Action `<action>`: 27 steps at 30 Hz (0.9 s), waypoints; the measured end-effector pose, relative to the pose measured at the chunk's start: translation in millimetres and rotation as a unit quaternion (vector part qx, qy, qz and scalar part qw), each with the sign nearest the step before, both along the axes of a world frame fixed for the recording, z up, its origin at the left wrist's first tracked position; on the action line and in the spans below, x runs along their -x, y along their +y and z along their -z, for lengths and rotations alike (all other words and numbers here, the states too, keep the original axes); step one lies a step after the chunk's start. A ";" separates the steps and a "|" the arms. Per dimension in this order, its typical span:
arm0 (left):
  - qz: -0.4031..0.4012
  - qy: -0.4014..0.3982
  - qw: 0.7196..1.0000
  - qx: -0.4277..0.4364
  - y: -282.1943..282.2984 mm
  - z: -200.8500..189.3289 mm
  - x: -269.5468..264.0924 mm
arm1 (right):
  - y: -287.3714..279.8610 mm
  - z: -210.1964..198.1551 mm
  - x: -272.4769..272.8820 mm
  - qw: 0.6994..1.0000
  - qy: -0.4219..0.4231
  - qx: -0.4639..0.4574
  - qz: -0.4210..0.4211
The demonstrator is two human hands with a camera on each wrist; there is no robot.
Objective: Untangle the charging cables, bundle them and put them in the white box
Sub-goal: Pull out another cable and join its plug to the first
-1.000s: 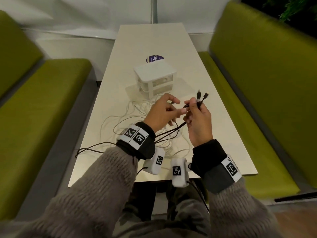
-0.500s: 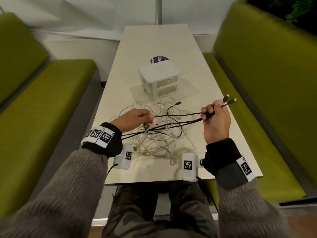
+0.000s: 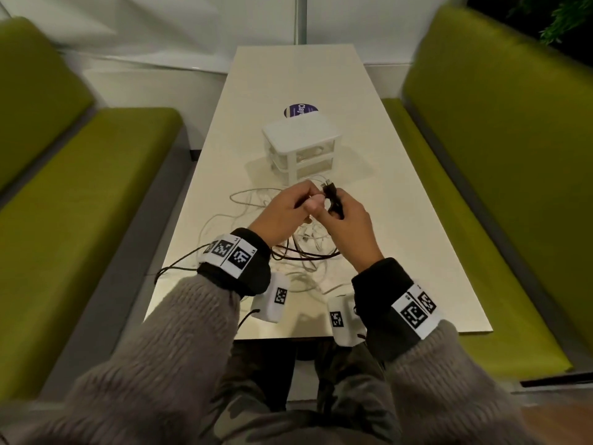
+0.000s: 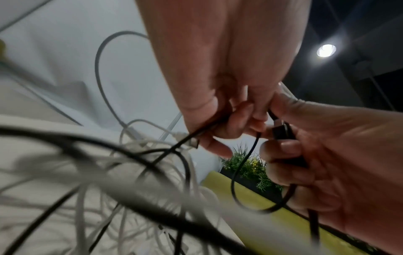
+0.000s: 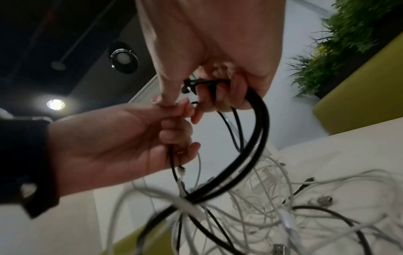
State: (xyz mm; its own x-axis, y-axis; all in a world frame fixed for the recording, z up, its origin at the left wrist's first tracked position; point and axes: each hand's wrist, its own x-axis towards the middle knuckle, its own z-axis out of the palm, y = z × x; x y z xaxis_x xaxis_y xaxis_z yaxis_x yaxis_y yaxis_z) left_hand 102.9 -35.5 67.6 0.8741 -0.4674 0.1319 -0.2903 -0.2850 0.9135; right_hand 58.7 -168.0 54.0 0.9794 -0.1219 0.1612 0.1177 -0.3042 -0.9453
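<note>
Both hands meet over the table (image 3: 401,220), just in front of the white box (image 3: 301,139). My right hand (image 3: 335,205) grips a folded black cable (image 5: 259,124) with its plugs (image 3: 330,189) sticking up from the fist. My left hand (image 3: 313,202) pinches another stretch of the same black cable (image 4: 196,136) right beside it. Loops of black cable (image 3: 305,255) hang down from both hands. Under them lies a tangle of white cables (image 3: 247,194) on the table. The white cables (image 5: 272,215) still weave through the black one.
A round purple sticker (image 3: 298,110) lies behind the box. Green benches flank the table on the left (image 3: 80,187) and on the right (image 3: 497,155). A thin black wire (image 3: 173,268) trails over the table's left edge.
Half a second ago the hands were apart with the black cable stretched between them. They have since come together near the box, and the cable now hangs in loops.
</note>
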 end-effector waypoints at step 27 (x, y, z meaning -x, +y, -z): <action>-0.004 0.053 0.996 -0.077 47.2 54.0 0.5 | -49.4 14.4 -1.2 0.957 0.000 -0.224 0.186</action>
